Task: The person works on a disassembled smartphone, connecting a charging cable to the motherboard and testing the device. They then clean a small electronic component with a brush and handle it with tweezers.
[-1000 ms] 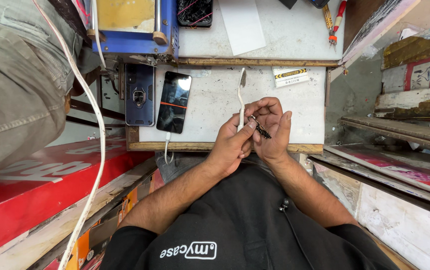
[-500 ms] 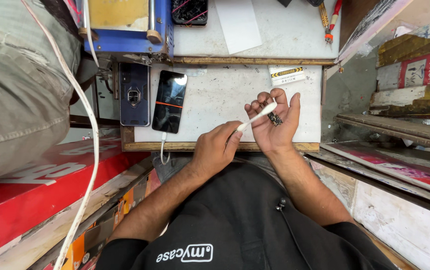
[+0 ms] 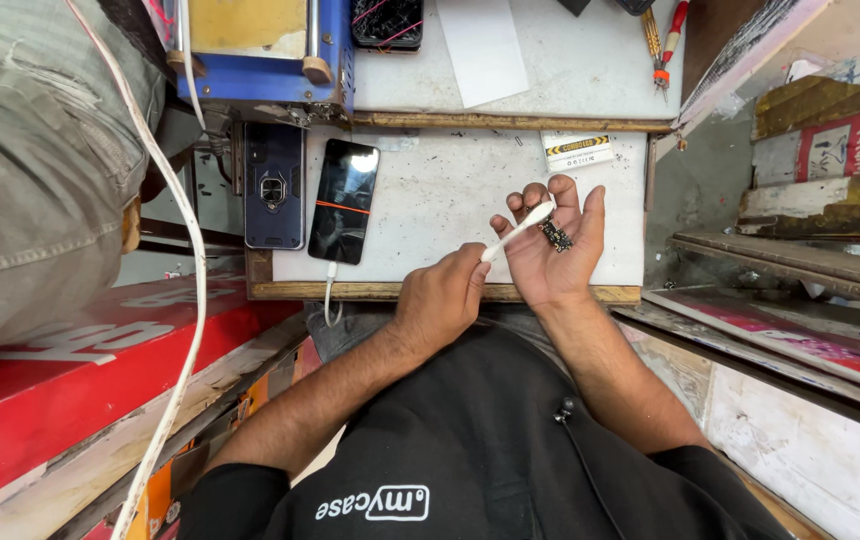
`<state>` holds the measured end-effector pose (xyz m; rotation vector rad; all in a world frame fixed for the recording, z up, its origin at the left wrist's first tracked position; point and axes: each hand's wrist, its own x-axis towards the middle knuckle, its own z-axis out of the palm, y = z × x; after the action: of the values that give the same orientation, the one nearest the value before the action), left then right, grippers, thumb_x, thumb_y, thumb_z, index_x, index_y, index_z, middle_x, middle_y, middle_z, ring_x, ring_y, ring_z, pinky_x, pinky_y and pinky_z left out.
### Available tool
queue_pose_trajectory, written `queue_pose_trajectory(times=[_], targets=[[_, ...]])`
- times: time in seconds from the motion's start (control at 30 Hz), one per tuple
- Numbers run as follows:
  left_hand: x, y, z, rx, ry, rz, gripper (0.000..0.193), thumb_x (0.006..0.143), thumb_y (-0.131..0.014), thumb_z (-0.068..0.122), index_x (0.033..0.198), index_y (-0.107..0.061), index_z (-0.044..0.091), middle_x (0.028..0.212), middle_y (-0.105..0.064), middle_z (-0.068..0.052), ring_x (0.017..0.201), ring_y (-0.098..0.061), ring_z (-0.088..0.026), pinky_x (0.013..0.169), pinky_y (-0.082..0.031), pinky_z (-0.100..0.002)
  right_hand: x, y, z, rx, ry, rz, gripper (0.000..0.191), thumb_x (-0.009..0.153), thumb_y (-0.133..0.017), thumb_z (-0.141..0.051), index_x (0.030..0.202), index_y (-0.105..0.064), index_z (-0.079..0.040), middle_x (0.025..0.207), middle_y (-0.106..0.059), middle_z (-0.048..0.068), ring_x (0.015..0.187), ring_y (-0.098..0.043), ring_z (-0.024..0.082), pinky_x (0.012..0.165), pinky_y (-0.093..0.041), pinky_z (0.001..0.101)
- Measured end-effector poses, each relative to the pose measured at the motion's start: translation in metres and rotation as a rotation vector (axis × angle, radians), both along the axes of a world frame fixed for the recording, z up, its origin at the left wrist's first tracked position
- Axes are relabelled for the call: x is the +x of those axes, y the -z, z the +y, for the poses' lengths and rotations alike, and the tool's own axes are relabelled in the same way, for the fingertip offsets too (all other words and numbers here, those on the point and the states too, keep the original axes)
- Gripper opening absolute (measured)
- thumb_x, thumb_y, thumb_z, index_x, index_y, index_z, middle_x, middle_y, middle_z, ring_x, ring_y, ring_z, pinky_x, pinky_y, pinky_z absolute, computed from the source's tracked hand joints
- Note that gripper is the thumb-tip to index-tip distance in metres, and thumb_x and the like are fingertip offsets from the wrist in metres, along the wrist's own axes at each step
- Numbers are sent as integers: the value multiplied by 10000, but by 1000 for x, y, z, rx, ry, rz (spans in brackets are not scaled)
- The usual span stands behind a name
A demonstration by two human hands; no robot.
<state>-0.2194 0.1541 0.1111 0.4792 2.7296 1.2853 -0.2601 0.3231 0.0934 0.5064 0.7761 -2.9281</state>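
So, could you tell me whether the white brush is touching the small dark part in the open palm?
Cannot tell. In the head view the white brush tip sits beside the small dark part in the right hand; too small.

Left hand [image 3: 447,300] drawn back, brush [image 3: 516,231] tip now on part [image 3: 555,236]

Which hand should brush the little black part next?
The left hand: it grips the white brush, whose head already sits beside the small dark part. The right hand lies open, cradling that part on its palm, so it is busy holding.
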Motion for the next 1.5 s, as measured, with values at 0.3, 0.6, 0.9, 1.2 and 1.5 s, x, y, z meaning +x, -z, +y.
queue_pose_trajectory(times=[0.3,0.6,0.9,1.2,1.5], targets=[[0,4,10,-61,109,57,179,1028,-581,195,1131,-580,48,768,-694,-126,644,-704,-347,530,-554,-460,-1,3,-1,-7,0,14,469,1042,-402,-652,1151,-563,-225,913,-574,18,1035,-548,232,935,-490,491],[1,3,11,-148,106,97,197,997,-599,214,1122,-594,61,725,-685,-114,601,-693,-332,508,-547,-465,-2,6,-3,40,-29,-21,489,1023,-379,-674,1169,-530,-232,880,-574,19,1024,-548,237,928,-479,508],[0,-1,8,-196,76,63,193,1060,-572,244,1080,-584,53,692,-663,-110,562,-687,-320,454,-537,-442,-2,10,-5,42,-8,-15,505,1030,-376,-686,1210,-520,-237,900,-574,21,1031,-548,239,921,-476,510],[-1,4,4,-209,153,152,195,1030,-587,264,1045,-579,70,635,-633,-94,556,-671,-321,488,-537,-464,-5,8,-7,5,-19,42,516,1044,-375,-682,1252,-508,-229,918,-587,29,1043,-558,253,916,-484,510],[-2,4,2,-315,191,83,240,999,-575,248,1137,-610,54,615,-634,-92,478,-669,-289,393,-528,-434,-2,13,-4,-5,-25,-1,514,1036,-375,-682,1241,-517,-233,937,-602,36,1046,-558,253,924,-473,515]])
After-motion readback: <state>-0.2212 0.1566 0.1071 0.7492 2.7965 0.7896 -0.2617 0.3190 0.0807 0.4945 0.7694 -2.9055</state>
